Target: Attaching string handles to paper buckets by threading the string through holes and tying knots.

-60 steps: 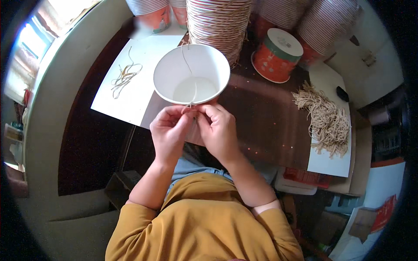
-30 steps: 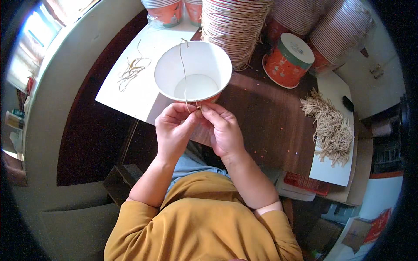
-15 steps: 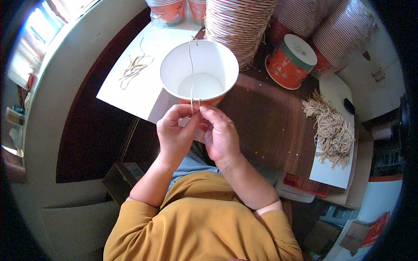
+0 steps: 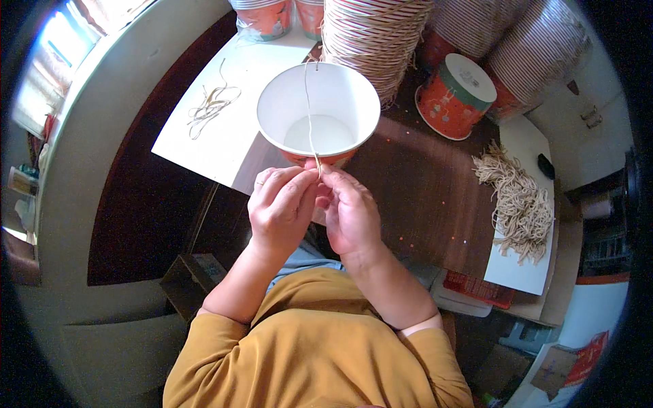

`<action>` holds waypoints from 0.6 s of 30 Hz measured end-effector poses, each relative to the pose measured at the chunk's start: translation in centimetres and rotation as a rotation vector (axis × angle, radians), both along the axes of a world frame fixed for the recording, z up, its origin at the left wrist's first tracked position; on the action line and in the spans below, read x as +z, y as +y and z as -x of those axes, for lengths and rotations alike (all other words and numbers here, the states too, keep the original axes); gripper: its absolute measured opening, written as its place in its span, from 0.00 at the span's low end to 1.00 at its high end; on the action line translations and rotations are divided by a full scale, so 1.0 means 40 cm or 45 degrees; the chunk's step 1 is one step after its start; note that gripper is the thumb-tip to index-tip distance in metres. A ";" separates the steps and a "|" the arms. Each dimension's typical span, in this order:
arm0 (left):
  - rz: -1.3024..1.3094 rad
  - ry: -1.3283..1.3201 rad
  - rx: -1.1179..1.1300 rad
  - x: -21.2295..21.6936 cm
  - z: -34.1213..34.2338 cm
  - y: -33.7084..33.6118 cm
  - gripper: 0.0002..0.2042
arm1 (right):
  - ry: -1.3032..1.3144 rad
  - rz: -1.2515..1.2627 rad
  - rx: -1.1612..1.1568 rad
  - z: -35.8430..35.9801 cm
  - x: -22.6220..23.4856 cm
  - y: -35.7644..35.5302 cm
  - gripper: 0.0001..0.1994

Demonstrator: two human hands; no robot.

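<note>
A paper bucket, white inside and red outside, stands in front of me with its mouth tilted toward me. A thin beige cord runs from a hole in its far rim across the mouth to the near rim. There my left hand and my right hand meet, thumbs and fingertips pinched on the cord just below the rim. The cord's end is hidden among my fingers, so I cannot tell whether it is knotted.
Loose cords lie on a white sheet at the left. A heap of cords lies at the right beside a dark object. Behind stand a tall stack of buckets and an upside-down red bucket on the brown table.
The bucket and both hands have shifted slightly right. My left fingers have folded over the cord, and its strands at the near rim have come together.
</note>
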State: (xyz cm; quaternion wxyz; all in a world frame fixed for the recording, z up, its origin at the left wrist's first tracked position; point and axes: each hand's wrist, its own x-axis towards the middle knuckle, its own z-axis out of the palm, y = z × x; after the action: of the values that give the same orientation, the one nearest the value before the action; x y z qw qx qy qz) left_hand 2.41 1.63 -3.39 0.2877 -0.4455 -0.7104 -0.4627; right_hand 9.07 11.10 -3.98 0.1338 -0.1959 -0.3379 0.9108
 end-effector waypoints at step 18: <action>-0.045 -0.155 -0.159 -0.004 0.031 -0.036 0.08 | 0.005 -0.064 0.042 0.000 0.002 0.029 0.07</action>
State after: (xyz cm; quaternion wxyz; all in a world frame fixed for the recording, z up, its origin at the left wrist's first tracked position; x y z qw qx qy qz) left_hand 1.17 0.20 -3.56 0.2223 -0.4550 -0.6891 -0.5183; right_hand 9.08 12.27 -3.91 0.1245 -0.1851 -0.3637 0.9044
